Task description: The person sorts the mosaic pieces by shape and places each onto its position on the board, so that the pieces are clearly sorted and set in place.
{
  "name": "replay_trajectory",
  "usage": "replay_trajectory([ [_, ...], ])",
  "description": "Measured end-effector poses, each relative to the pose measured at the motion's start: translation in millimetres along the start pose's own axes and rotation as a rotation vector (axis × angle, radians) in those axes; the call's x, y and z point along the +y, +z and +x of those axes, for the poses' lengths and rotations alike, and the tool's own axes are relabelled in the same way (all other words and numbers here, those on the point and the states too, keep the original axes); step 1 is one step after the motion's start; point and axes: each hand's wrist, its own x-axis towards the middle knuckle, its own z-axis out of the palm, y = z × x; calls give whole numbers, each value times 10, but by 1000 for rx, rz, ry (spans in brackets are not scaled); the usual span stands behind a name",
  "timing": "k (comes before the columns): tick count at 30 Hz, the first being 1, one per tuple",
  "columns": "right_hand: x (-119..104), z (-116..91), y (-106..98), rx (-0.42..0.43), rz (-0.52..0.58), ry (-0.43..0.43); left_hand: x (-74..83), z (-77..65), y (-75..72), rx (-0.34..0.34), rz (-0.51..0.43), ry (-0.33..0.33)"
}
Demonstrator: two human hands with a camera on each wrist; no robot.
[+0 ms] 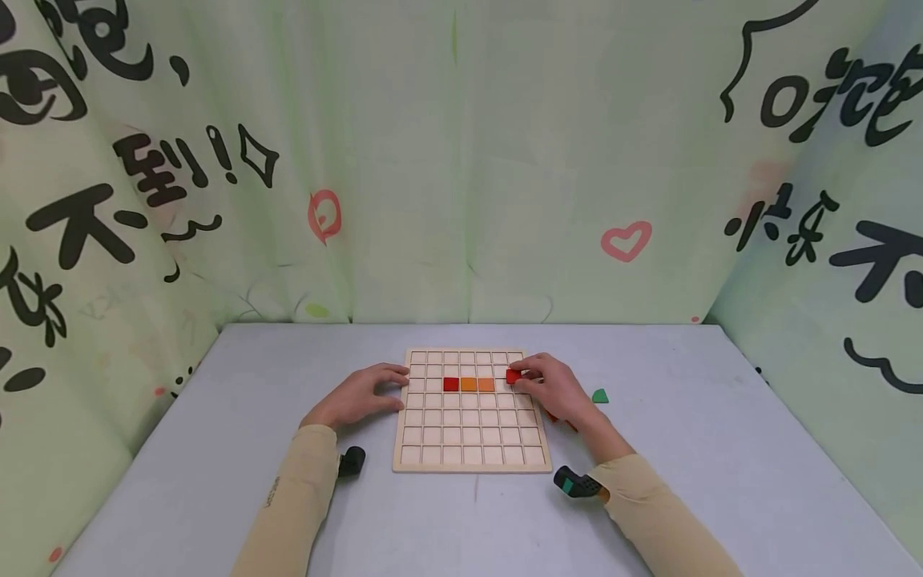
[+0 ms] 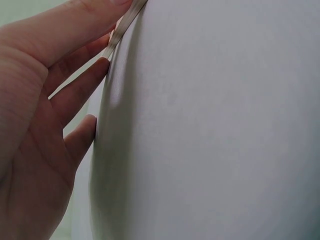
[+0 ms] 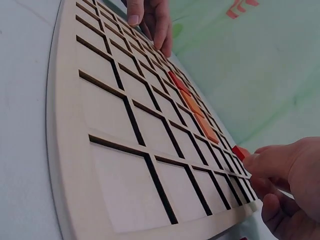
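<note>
A wooden grid board (image 1: 472, 467) lies on the table, divided into square cells. In one of its upper rows a red square tile (image 1: 450, 385) and two orange tiles, one orange tile (image 1: 469, 385) beside the other, sit side by side. My right hand (image 1: 558, 389) pinches another red tile (image 3: 240, 152) between thumb and fingers, over the upper right of the board. At the board's left edge, my left hand (image 1: 360, 394) rests with its thumb and fingers spread along the rim; the left wrist view shows these fingers (image 2: 82, 90) against the edge.
A green piece (image 1: 600, 396) lies on the table (image 1: 685, 449) right of the board. Red pieces (image 1: 553, 417) show partly under the right hand and wrist. A printed curtain (image 1: 469, 160) stands behind the table and along both sides.
</note>
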Motion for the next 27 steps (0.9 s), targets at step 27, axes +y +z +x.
replay_trajectory([
  [27,-65,76,139,-48,-84,-44,20,2,-16,-10,2,0],
])
